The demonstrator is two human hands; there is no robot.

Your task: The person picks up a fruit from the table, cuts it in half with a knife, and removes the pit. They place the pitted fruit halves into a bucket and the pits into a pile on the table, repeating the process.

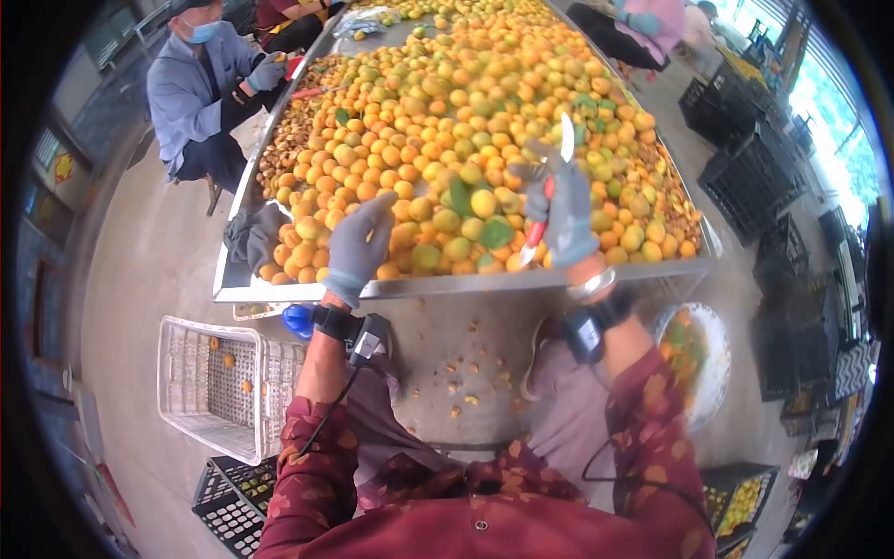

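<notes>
My left hand (361, 244), in a grey glove, hovers over the near edge of a heap of apricots (438, 219). Its fingers reach forward, partly stretched, and no fruit shows in it. My right hand (566, 219), also gloved, is closed round a red-handled knife (548, 200). The knife's curved pale blade points up and away from me, while its other end sticks out below the hand. Some blur covers the fingers of this hand. Green leaves (496, 233) lie among the fruit between my hands.
The apricots fill a metal-rimmed table (447, 284). Brown pits (284, 154) line its left side. A white crate (219, 377) with a few fruits stands at left, a white basin (712, 359) at right. Black crates (750, 186) stack further right. A masked co-worker (200, 93) sits at left.
</notes>
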